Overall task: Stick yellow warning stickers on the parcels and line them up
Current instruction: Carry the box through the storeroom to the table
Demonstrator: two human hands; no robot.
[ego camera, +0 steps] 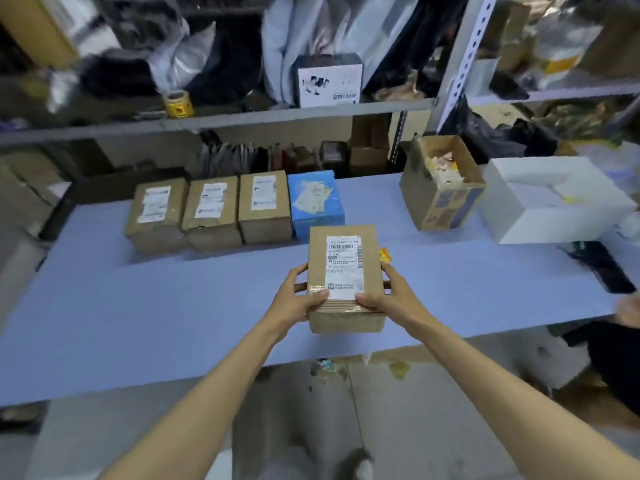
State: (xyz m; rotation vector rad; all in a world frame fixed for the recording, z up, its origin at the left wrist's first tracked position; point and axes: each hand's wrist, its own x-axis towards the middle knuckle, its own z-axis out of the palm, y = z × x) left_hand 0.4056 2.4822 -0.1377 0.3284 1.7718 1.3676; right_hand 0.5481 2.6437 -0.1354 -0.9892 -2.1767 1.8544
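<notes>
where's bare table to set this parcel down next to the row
Bare table lies right of the blue box, up to the open carton. The whole near strip in front of the row is bare too. Far right is crowded by the carton and white box. Both hands, left and right, hold the parcel.

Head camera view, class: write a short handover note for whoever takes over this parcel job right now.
Left hand and right hand: both grip the held cardboard parcel above the blue table.
A yellow sticker shows at its right edge.
Lined up at the back: three brown parcels and a blue parcel.
Left: set the held parcel into the row.
Sticker roll is on the shelf.
</notes>
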